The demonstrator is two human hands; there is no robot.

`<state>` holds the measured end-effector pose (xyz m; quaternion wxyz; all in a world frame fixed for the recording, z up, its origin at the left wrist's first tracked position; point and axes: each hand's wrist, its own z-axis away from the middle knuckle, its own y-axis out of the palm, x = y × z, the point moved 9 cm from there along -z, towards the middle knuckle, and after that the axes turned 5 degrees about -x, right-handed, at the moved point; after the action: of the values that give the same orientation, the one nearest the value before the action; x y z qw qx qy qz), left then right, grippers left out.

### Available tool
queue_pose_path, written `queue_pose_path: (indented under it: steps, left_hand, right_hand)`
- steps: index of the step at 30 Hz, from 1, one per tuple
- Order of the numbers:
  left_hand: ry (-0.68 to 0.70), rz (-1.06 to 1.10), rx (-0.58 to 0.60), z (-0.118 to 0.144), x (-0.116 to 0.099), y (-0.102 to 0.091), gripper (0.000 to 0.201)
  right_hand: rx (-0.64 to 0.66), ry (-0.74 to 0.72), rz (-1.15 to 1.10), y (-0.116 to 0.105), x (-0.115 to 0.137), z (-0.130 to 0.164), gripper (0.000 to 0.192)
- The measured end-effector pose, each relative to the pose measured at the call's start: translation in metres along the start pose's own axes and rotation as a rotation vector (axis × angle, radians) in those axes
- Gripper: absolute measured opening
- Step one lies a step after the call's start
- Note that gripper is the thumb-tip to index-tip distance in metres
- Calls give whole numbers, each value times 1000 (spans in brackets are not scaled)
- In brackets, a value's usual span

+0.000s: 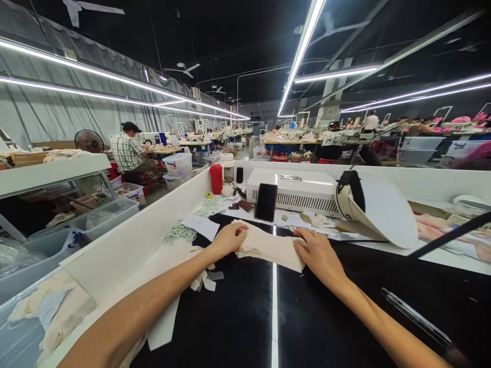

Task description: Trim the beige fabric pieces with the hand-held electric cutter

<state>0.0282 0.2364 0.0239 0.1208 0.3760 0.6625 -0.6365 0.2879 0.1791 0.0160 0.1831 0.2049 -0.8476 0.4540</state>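
Note:
A stack of cream fabric pieces [268, 243] lies between my hands over the black work surface [238, 317]. My left hand [230, 238] is closed on the stack's left end, thumb and fingers pinching it. At the right end, my right hand [316, 251] grips the edge with its thumb toward me and fingers on the far side. The layers look slightly fanned along the near edge. Just beyond the stack a dark phone [266, 202] leans upright against a white metal box [295, 186].
Cream scraps [205, 280] and green-white cord loops [179, 232] lie at left. A red container [216, 179] stands near the back corner. A white lamp shade [387, 209] and a pen [416, 314] are at right. A low white wall [153, 220] borders the left side. People sit at sewing tables beyond.

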Motion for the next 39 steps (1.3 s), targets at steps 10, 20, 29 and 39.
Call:
queue_pose_path:
  steps: [10,20,29,39]
  left_hand:
    - [-17,-351,-53,60,12,-104,18]
    - [-243,-497,-37,126,77,-141,15]
    - [-240,-343,-40,123,86,-137,33]
    - [-226,-212,-145,132,87,-136,34]
  right_hand:
    - [30,-88,-133,-8,51,43,29]
    - [219,-140,-283,-13,116,82,21]
    - [375,-188,-364,-8,130,114,23]
    - [475,-236,-401,12,139,127,28]
